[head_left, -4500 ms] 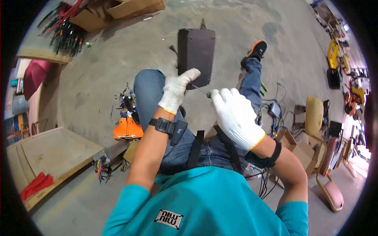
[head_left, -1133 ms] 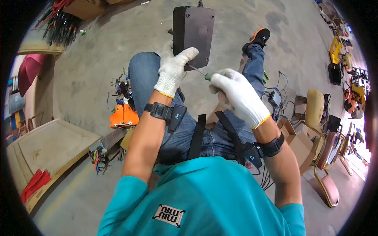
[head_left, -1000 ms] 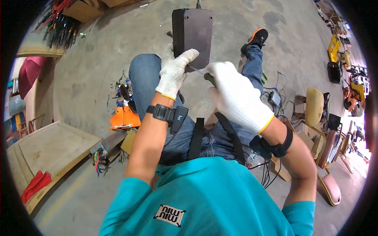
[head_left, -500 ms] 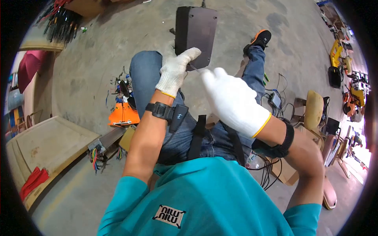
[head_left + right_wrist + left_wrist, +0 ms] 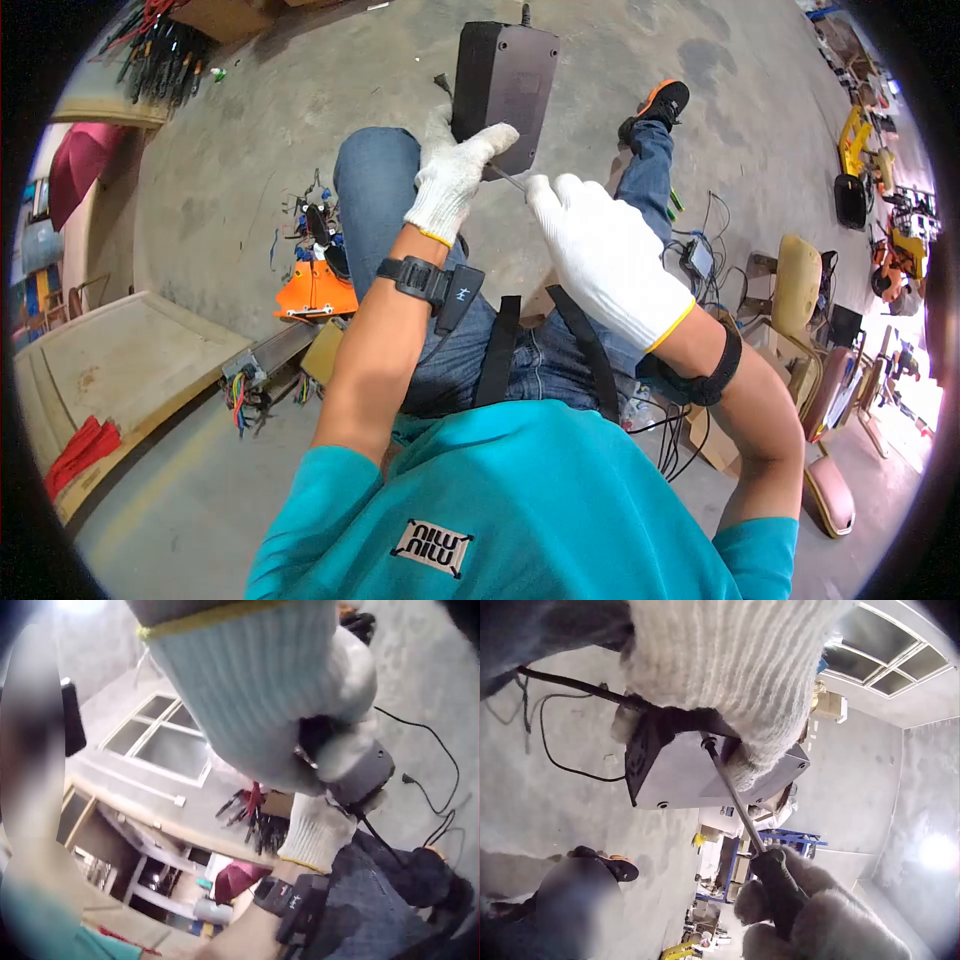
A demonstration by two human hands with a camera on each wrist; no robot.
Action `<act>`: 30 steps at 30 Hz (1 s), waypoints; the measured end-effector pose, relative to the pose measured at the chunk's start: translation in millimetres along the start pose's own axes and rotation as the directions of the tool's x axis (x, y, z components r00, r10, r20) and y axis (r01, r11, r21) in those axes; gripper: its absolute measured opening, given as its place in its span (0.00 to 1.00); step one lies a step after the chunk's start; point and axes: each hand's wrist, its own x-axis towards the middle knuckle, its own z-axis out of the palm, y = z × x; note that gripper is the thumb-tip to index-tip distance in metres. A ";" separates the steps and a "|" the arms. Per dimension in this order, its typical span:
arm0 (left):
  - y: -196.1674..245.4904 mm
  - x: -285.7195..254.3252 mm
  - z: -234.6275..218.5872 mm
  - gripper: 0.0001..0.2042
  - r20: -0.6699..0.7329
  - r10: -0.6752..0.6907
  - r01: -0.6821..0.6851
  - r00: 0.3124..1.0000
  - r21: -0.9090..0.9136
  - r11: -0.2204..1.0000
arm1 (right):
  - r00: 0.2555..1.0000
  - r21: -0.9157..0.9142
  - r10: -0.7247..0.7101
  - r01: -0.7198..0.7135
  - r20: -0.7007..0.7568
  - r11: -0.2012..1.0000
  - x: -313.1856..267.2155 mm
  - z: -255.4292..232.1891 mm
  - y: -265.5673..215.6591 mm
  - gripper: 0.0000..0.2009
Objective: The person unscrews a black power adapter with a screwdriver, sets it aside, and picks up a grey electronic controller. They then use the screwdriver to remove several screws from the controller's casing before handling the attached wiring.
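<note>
A dark box-shaped device with screws at its corners is gripped at its near left edge by my gloved left hand, thumb across its face. My gloved right hand holds a screwdriver, whose metal shaft runs to the device's near end. In the left wrist view the green-black screwdriver handle lies in the fingers of the right hand, and the tip meets a screw hole in the device. The right wrist view shows the right hand curled beside the device.
An orange part and loose electronics lie left of the bent knee. A pale board carries a red cloth. Cables and a small box lie to the right, near a yellow-backed chair. Cardboard boxes stand at the top left.
The device and left hand have shifted slightly right in the head view. The right hand keeps its hold on the screwdriver while its pose around the handle has changed.
</note>
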 end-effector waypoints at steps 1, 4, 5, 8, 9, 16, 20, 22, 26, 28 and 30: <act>-5.6 2.1 -0.1 0.34 0.018 0.005 -0.003 1.000 -0.063 0.998 | 0.997 -0.210 -0.065 0.070 0.032 0.975 -0.3 0.2 -3.6 0.22; -9.0 2.7 -3.1 0.36 0.041 -0.019 0.022 0.999 -0.093 0.995 | 0.993 -0.314 -0.119 0.117 0.012 0.942 0.7 1.1 -8.8 0.22; -10.5 5.2 -4.2 0.37 0.044 -0.017 0.020 0.999 -0.073 0.997 | 0.993 -0.361 -0.117 0.117 0.023 0.925 2.3 2.2 -9.3 0.22; -10.8 8.1 -4.6 0.39 0.029 -0.051 0.053 0.998 -0.089 0.995 | 0.993 -0.364 -0.107 0.117 0.049 0.924 6.0 4.8 -12.8 0.22; -7.1 7.5 -4.4 0.39 0.017 -0.046 0.047 0.999 -0.089 0.995 | 0.994 -0.372 -0.092 0.108 0.061 0.922 8.3 5.6 -13.2 0.22; -7.1 9.8 -13.4 0.38 0.029 0.009 -0.010 1.000 0.032 0.999 | 0.870 0.838 0.355 -0.454 0.342 0.304 21.4 15.3 15.3 0.12; -4.8 10.4 -14.6 0.36 0.066 -0.021 0.020 0.998 0.008 1.000 | 0.659 0.732 0.320 -0.625 0.681 -0.271 13.3 13.5 7.8 0.17; -16.7 12.8 -9.6 0.33 0.019 0.005 -0.004 1.000 -0.040 0.999 | 0.745 0.684 0.514 -0.637 0.426 0.356 14.7 2.5 -4.6 0.22; -2.8 2.9 -3.0 0.34 0.075 0.021 -0.010 0.997 -0.145 0.989 | 0.994 0.108 0.099 -0.094 -0.040 0.990 2.2 -1.4 -11.7 0.20; 3.3 0.2 -0.4 0.32 0.075 0.029 -0.015 0.997 -0.179 0.984 | 0.997 -0.004 0.081 -0.081 -0.010 0.997 5.3 -7.5 -21.7 0.21; 10.5 -4.4 2.5 0.32 0.068 0.016 -0.003 0.998 -0.183 0.983 | 1.000 -0.182 0.007 -0.008 -0.004 0.983 6.9 -3.8 -24.1 0.24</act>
